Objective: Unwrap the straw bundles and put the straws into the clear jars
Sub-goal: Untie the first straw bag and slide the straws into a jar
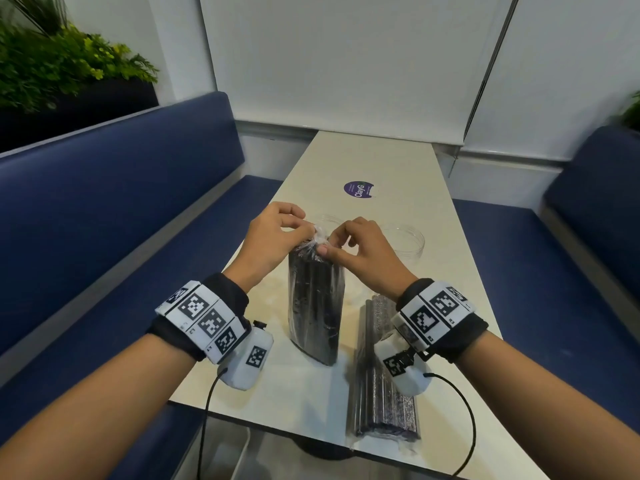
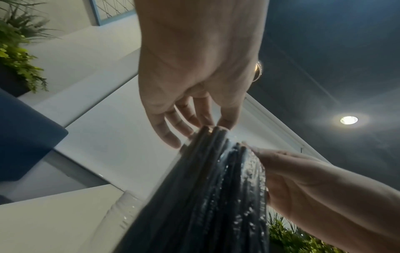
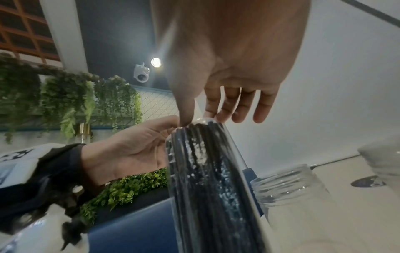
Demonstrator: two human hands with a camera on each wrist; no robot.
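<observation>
A long cream table (image 1: 398, 161) carries a round purple sticker (image 1: 359, 189) printed with white lettering and runs between two navy upholstered benches, one on the left (image 1: 114, 188) and one on the right (image 1: 588, 216). Leafy green plants (image 1: 59, 64) fill a dark planter behind the left bench, with pale wall panels (image 1: 346, 57) beyond the table's far end. Overhead, a white dome security camera (image 3: 141, 74) hangs by a round ceiling light (image 3: 155, 62), near trailing greenery (image 3: 71, 99) that may be artificial.
</observation>
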